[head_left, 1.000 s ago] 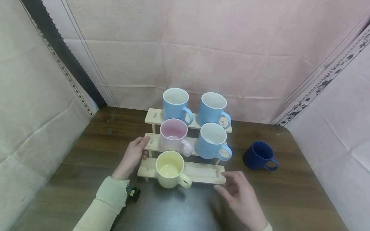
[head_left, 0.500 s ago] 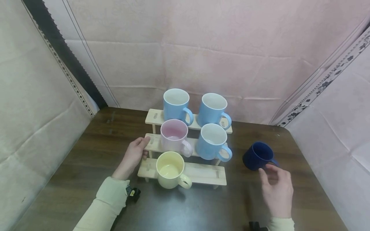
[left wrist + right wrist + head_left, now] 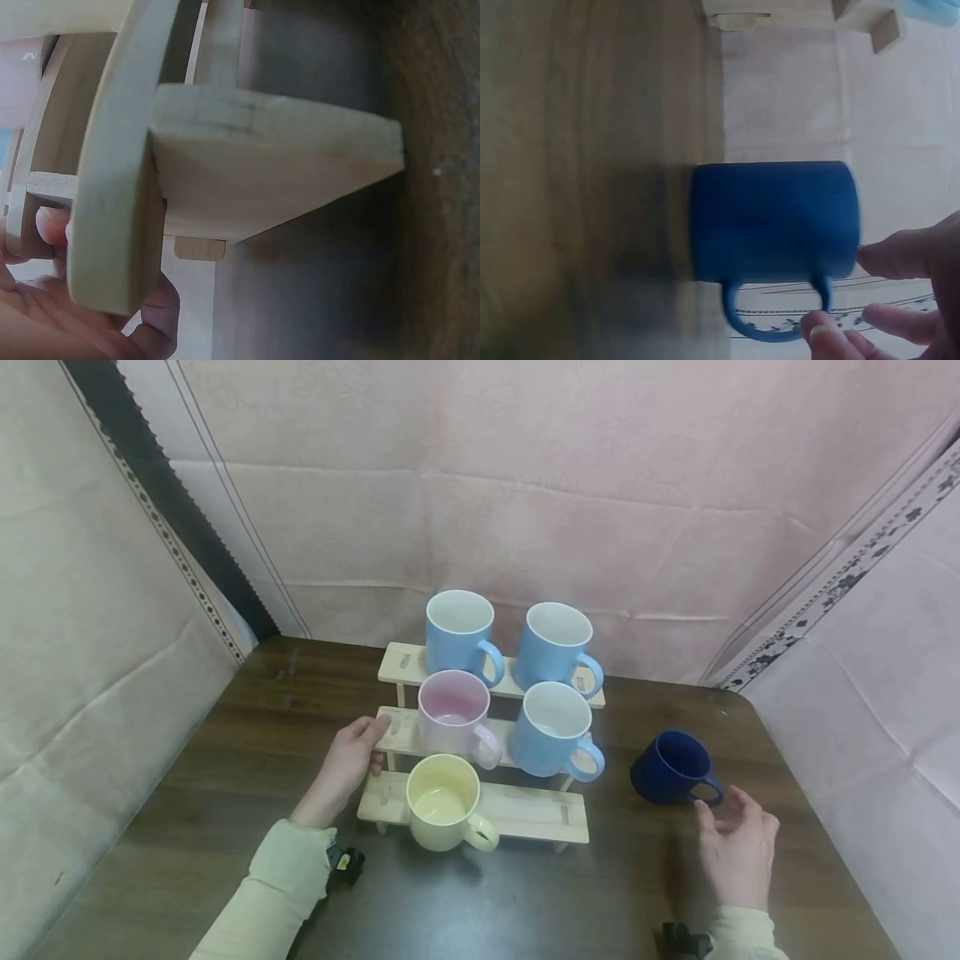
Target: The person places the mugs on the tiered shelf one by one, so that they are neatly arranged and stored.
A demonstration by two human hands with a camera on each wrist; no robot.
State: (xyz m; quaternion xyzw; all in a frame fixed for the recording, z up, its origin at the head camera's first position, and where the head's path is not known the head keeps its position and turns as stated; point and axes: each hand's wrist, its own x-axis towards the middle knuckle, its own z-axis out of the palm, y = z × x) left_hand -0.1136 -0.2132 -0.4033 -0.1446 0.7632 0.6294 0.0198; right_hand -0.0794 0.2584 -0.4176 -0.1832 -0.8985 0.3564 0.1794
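Observation:
My left hand (image 3: 345, 768) grips the left end of the middle shelf on a three-tier wooden rack (image 3: 525, 810), thumb on top. In the left wrist view its fingers curl around the rack's pale board (image 3: 120, 195). To the right of the rack a dark blue mug (image 3: 660, 772) stands upright on the table. My right hand (image 3: 738, 852) is at the mug's handle, thumb and fingers spread apart. In the right wrist view one fingertip overlaps the handle (image 3: 761, 332), and another digit reaches the rim end of the mug.
Two light blue mugs (image 3: 453, 652) stand on the top shelf. The middle shelf bears a pink mug (image 3: 442, 731) and a light blue mug (image 3: 540, 747). A yellow mug (image 3: 431, 827) is on the bottom shelf's left. Pale cloth (image 3: 525, 527) hangs behind the wooden table (image 3: 225, 827).
My right hand has gone from the rack's front right corner to the dark blue mug, then slightly further right to its handle. My left hand keeps its grip on the rack.

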